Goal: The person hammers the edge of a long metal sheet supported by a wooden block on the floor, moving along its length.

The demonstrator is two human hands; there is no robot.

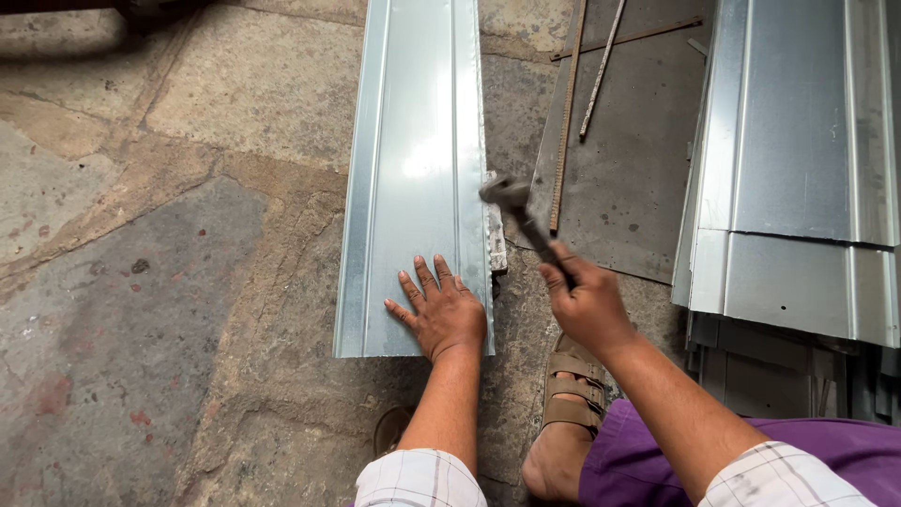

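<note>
A long shiny metal sheet (413,141) with folded ribs lies on the stone floor, running away from me. My left hand (439,310) rests flat on its near end with fingers spread. My right hand (587,305) grips the handle of a hammer (514,208). The hammer's blurred head hovers at the sheet's right edge, above a narrow grey bar (495,235) lying along that edge.
A stack of similar folded metal sheets (798,169) lies to the right. Behind the hammer a dark flat plate (629,160) carries thin rods (601,70) and a long ruler-like strip (566,113). My sandalled foot (568,413) stands below my right hand.
</note>
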